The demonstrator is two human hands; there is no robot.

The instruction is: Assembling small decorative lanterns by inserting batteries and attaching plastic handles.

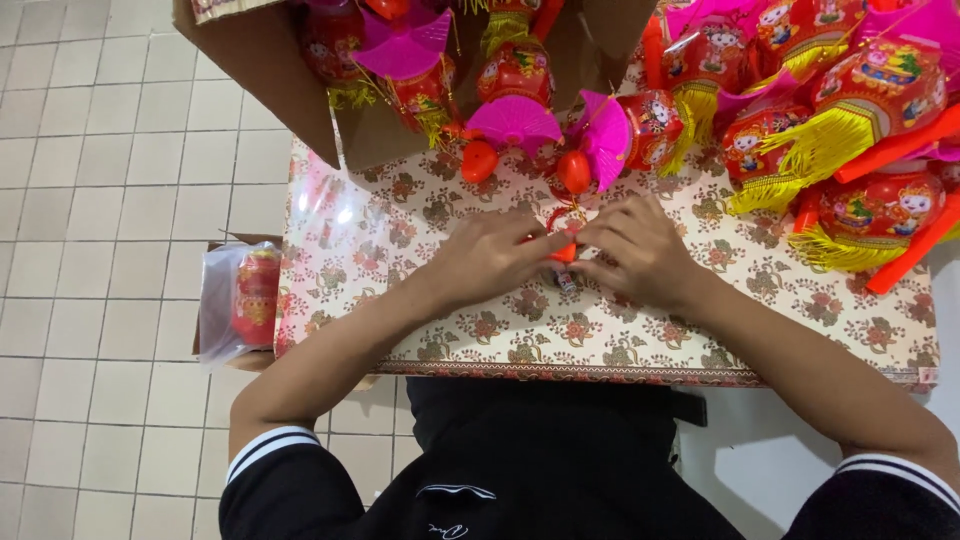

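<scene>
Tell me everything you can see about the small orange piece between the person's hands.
The small orange piece looks like glossy plastic. Only a short bit shows, because the fingers of the left hand and the right hand close over it from both sides. It sits just above the flower-patterned tabletop, near the table's middle, below a red-orange bulb with a pink fan. A thin red cord seems to run up from it; its full shape is hidden.

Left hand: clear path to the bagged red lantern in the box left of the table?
Probably yes. The left hand is pinching a small orange piece with the right hand. The bagged red lantern lies uncovered beside the table, nothing between.
</scene>
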